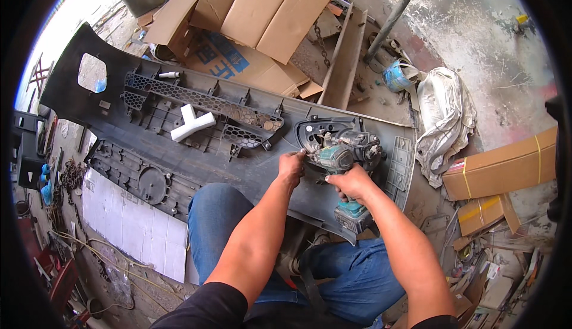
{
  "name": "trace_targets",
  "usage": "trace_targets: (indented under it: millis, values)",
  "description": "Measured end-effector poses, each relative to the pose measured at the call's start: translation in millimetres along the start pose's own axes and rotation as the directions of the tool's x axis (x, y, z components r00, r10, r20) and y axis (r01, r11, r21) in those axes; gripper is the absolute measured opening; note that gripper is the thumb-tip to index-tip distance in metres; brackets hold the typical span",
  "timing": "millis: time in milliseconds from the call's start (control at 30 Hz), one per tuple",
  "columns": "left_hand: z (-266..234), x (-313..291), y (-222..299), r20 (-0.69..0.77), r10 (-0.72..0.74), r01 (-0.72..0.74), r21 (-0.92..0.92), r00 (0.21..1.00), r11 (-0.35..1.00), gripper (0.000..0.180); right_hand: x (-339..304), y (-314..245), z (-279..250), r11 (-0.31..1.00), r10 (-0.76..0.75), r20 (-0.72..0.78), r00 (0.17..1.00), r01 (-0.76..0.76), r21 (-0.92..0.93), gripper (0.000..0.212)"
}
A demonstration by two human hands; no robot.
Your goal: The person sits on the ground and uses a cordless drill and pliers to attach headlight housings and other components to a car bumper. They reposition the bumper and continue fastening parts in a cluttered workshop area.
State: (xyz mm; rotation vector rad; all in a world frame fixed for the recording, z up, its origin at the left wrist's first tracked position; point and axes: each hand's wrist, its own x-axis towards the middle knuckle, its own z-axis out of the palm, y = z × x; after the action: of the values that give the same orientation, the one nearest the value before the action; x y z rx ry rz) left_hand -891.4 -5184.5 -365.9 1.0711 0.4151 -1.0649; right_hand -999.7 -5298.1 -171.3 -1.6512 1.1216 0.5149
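A large dark plastic vehicle bumper [250,171] lies across in front of me with its ribbed inner side up. Near its right end sits a black lamp housing [364,140]. My right hand [351,184] is wrapped round the grip of a teal cordless drill [335,157], whose nose points left along the lamp's near edge. At that nose, the fingers of my left hand [290,167] are pinched together; whatever is between them is too small to make out. The drill's battery hangs below my right hand, over the bumper's near edge.
A white foam piece [193,124] rests on the bumper beside its honeycomb grille [208,105]. Cardboard boxes [280,7] are piled behind, near a metal channel [345,58]. To the right are a paint bucket [398,77], a white cloth sack [442,114] and a long carton [503,165].
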Motion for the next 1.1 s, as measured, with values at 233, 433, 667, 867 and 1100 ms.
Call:
trace_targets:
  millis: [233, 433, 667, 867, 1100]
  values:
    - [1.0, -1.3, -0.1, -0.013, 0.017, -0.016, 0.021, 1.000, 1.000, 0.021, 1.1, -0.4, -0.3, 1.000, 0.005, 0.019, 1.000, -0.005, -0.024, 0.019]
    - [-0.4, -0.8, 0.5, -0.017, 0.016, -0.015, 0.026, 1.000, 1.000, 0.024, -1.4, -2.1, -1.7, 0.999, 0.003, 0.013, 1.000, -0.003, -0.036, 0.019]
    - [-0.5, 0.6, -1.5, -0.025, -0.008, 0.009, 0.035, 1.000, 0.999, 0.022, -0.9, -4.2, -4.1, 0.999, 0.016, 0.016, 1.000, -0.015, -0.049, 0.021]
    - [-1.7, 2.9, -2.9, -0.034, 0.008, -0.008, 0.007, 0.999, 1.000, 0.026, -0.1, -5.2, -2.7, 0.997, 0.008, 0.007, 1.000, -0.007, -0.077, 0.022]
    - [-1.0, 1.6, -2.5, -0.033, 0.050, -0.049, 0.036, 0.998, 0.998, 0.027, -2.2, -6.0, -3.9, 0.998, 0.025, 0.012, 1.000, -0.024, -0.053, 0.024]
